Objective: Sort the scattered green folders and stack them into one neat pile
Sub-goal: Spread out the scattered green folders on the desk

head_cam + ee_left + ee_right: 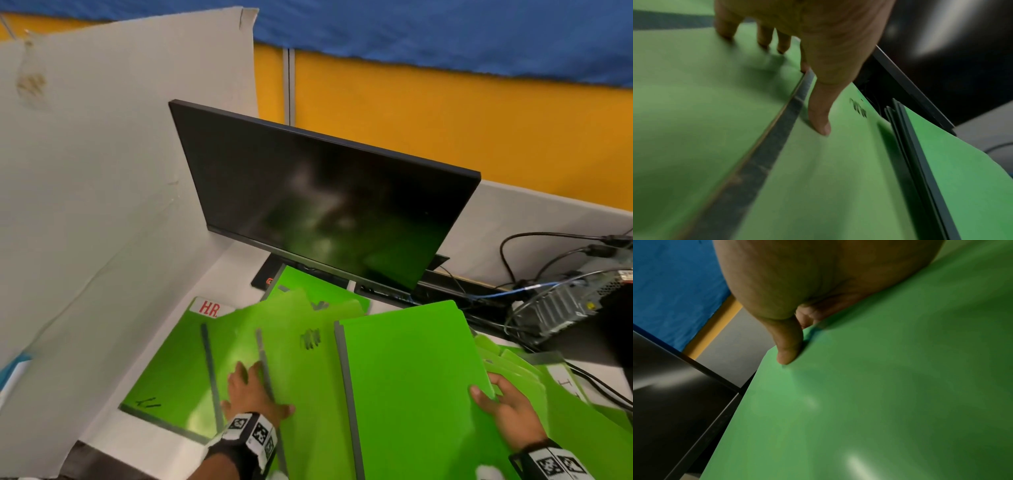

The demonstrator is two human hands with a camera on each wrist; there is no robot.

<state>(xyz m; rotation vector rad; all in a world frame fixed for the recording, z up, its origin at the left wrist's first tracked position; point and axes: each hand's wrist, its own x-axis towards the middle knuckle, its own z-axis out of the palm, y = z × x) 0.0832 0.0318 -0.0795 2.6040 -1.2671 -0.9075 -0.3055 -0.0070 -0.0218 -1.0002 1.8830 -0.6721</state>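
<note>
On the desk's left lies an HR-tabbed folder (171,363); the left hand (251,390) presses flat, fingers straight, on a middle folder (301,370). Rightward, the right hand (507,404) pinches a lifted folder (411,377); best squared edge-to-edge before release. At least five folders; loose ones (534,373) overlap uncountably.

You face an office cubicle: dark monitor (322,202), cabled computer box (561,301), white desk (102,442), yellow partition (445,113).
</note>
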